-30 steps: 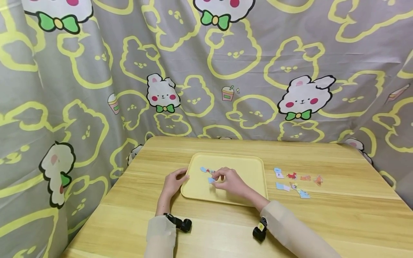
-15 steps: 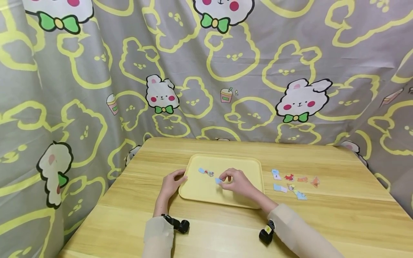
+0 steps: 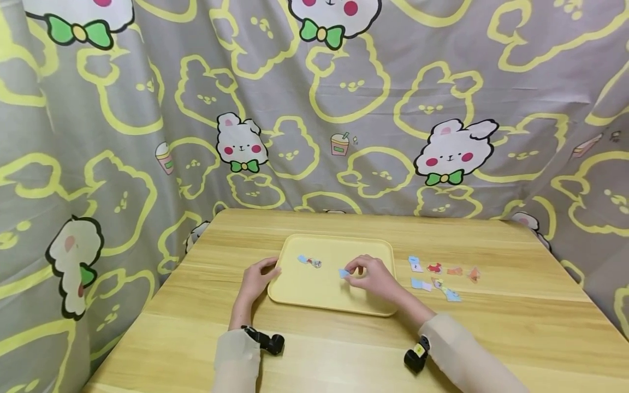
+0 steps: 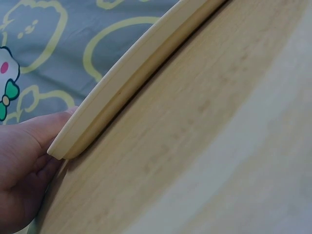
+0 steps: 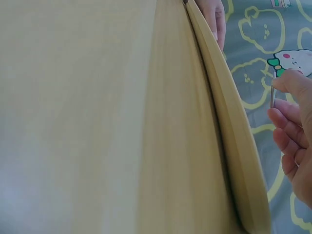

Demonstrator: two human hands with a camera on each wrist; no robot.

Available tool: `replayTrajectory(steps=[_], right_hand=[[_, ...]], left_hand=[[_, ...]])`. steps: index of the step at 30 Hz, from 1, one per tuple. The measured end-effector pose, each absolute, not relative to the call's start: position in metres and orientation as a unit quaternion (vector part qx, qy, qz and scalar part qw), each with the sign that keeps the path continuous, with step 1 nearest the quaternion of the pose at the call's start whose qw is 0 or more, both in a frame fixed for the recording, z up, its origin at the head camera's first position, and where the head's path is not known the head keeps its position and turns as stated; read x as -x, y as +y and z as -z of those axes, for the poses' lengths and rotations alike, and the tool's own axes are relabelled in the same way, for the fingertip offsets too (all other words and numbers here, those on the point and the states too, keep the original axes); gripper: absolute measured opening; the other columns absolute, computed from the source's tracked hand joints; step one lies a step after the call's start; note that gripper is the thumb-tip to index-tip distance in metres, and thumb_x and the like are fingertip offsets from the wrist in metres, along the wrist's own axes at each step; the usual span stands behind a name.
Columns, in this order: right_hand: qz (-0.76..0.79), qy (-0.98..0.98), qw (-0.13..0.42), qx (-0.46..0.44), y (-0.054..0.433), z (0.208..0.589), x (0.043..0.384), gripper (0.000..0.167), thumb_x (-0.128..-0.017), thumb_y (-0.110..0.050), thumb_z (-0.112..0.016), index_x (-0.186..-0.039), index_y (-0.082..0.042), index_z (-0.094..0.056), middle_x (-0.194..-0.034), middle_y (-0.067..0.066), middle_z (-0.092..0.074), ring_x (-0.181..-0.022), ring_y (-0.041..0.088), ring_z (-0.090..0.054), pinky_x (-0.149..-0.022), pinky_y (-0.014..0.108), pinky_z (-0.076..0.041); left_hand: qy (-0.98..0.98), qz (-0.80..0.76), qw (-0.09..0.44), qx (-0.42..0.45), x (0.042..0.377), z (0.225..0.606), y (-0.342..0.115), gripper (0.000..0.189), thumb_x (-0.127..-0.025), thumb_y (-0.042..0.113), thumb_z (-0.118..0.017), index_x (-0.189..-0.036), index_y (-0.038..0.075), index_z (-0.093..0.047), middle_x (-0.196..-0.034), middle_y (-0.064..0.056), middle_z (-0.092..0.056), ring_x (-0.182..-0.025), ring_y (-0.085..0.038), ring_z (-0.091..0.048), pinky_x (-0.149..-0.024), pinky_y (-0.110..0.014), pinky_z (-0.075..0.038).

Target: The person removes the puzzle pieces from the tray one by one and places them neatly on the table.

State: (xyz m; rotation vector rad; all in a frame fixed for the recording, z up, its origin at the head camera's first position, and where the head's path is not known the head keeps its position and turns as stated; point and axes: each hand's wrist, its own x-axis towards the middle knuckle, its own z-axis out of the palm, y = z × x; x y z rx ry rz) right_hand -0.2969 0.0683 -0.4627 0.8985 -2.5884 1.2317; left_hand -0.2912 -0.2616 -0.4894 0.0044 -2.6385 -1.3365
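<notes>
A pale yellow tray (image 3: 314,297) lies on the wooden table. My left hand (image 3: 257,278) grips its left edge, thumb on the rim; the left wrist view shows the other fingers (image 4: 41,178) curled under the tray's side (image 4: 122,83). Over the tray's right half, my right hand (image 3: 371,277) pinches a small light-blue puzzle piece (image 3: 343,273) between thumb and fingers. From the right wrist this piece (image 5: 272,90) appears edge-on, thin and raised above the tray. Toward the tray's left lie a few joined puzzle pieces (image 3: 309,261), blue, red and multicoloured.
Right of the tray, several loose puzzle pieces lie in two rows: a blue-and-white one (image 3: 415,264), a red one (image 3: 434,268), orange ones (image 3: 454,271) and blue ones (image 3: 452,295). A patterned curtain (image 3: 295,109) hangs behind the table (image 3: 314,349).
My right hand has carried the blue puzzle piece rightward, away from the joined pieces, which are now more fully visible. The left hand keeps its grip on the tray. The head view has shifted slightly.
</notes>
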Motion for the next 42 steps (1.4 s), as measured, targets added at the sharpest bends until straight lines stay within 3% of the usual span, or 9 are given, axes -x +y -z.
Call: replayTrajectory(steps=[21,29,42], right_hand=[[-0.407,-0.875,0.105,-0.241,0.126,0.465,0.286,0.012,-0.082,-0.012,-0.076,-0.094,-0.011,-0.074,-0.085,-0.001,-0.067,-0.075,0.005,-0.051,-0.061,0.018,-0.042],[-0.389,-0.887,0.129,-0.210,0.160,0.470,0.283,0.007,-0.084,-0.017,-0.076,-0.091,-0.016,-0.074,-0.085,-0.004,-0.067,-0.075,0.006,-0.051,-0.062,0.019,-0.041],[-0.360,-0.903,0.153,-0.179,0.211,0.474,0.275,0.012,-0.082,-0.010,-0.077,-0.093,-0.011,-0.073,-0.091,0.004,-0.071,-0.074,0.002,-0.051,-0.060,0.020,-0.041]], left_hand=[[-0.893,0.443,0.080,-0.003,0.292,0.488,-0.262,0.041,-0.092,0.020,-0.069,-0.131,0.008,-0.063,-0.134,-0.016,-0.063,-0.132,-0.036,-0.052,-0.115,-0.049,-0.040],[-0.892,0.442,0.091,0.004,0.291,0.488,-0.261,0.040,-0.091,0.020,-0.070,-0.128,0.007,-0.065,-0.131,-0.015,-0.065,-0.130,-0.036,-0.055,-0.114,-0.048,-0.041],[-0.893,0.441,0.085,0.000,0.292,0.489,-0.262,0.041,-0.091,0.020,-0.070,-0.129,0.008,-0.064,-0.132,-0.015,-0.064,-0.132,-0.037,-0.053,-0.115,-0.049,-0.039]])
